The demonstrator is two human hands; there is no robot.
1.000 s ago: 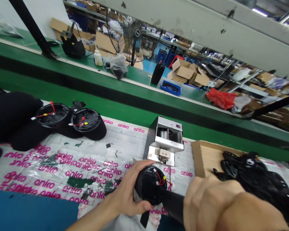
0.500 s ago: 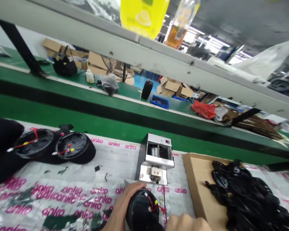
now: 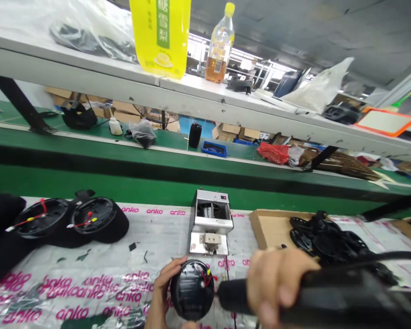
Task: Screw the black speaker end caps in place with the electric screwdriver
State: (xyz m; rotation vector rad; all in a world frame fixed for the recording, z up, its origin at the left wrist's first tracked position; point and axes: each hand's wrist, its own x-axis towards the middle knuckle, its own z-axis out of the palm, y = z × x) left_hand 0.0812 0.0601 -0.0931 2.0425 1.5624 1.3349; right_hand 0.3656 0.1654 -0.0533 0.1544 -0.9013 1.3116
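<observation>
We cradle round black cover in left hand, wrapped around rim, over printed plastic sheet; right hand fists electric screwdriver, nose just beside cover: steady, firm grip suits.

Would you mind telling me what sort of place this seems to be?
Probably a factory assembly line: a green conveyor belt, a power screwdriver against a wired black housing, and a cardboard tray of similar black parts.

Pink "anko" print on clear plastic sheeting
</observation>
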